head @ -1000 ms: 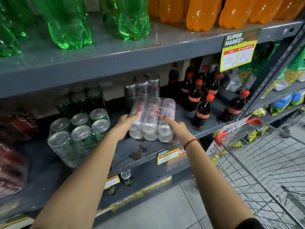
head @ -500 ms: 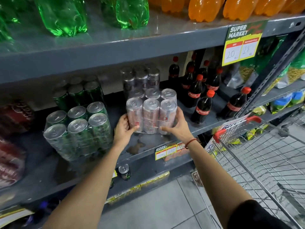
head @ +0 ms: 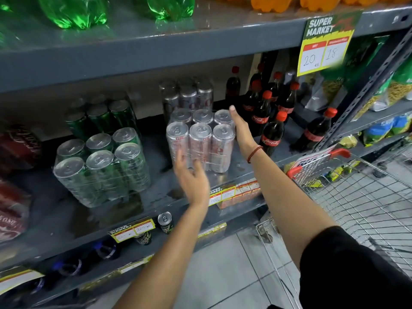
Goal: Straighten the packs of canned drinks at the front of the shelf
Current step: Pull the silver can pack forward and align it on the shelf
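A shrink-wrapped pack of silver cans [head: 201,141] stands upright near the front of the grey middle shelf [head: 156,197]. My left hand [head: 191,179] hovers just in front of it, blurred, fingers apart, holding nothing. My right hand [head: 242,130] lies flat along the pack's right side, fingers stretched toward the back. A pack of green cans [head: 100,168] stands to the left, slightly turned. More silver cans [head: 187,97] and green cans [head: 100,114] sit behind.
Cola bottles [head: 272,130] stand right of the silver pack. A wire shopping cart [head: 356,197] with red handle is at the right. Red packs [head: 13,197] fill the far left. Green and orange bottles sit on the upper shelf; single cans [head: 165,221] below.
The silver pack went from tipped toward me to upright on the shelf. My left hand has let go and drawn back; my right hand has slid along the pack's right side.
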The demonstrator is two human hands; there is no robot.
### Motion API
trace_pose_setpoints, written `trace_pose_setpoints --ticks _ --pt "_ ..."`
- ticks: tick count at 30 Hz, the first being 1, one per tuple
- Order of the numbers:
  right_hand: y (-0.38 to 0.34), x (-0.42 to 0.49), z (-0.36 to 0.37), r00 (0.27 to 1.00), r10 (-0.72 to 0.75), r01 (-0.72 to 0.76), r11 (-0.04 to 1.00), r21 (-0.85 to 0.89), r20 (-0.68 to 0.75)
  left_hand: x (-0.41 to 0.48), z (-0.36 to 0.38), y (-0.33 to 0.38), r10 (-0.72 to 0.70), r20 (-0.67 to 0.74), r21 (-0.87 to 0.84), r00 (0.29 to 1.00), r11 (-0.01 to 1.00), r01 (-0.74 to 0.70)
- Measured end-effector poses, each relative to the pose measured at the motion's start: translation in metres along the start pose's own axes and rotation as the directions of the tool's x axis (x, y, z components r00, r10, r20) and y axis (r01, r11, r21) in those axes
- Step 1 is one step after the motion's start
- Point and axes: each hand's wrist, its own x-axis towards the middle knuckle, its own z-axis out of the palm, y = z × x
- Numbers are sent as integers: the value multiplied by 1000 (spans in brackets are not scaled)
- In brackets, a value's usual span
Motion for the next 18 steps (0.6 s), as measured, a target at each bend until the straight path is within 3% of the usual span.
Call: trace_pose_setpoints --ticks 2,4,9,12,15,18 --pt "4 0 5 999 -7 7 1000 -15 -41 -13 14 4 -67 164 43 984 997 61" --pt "9 -2 8 992 -21 24 999 24 -121 -8 22 4 -115 233 70 966 992 101" --pt "26 -38 20 943 -131 166 982 90 -306 24 16 -2 -84 251 -110 964 987 115" --pt "46 -76 38 876 -257 269 963 -30 -408 53 12 0 -146 325 -220 935 949 225" --pt "56 -101 57 853 -324 276 946 -172 -409 79 5 9 -304 365 -119 880 922 368" --pt "50 -103 56 861 -324 276 945 -176 -392 85 -4 17 -287 266 -49 920 949 310"
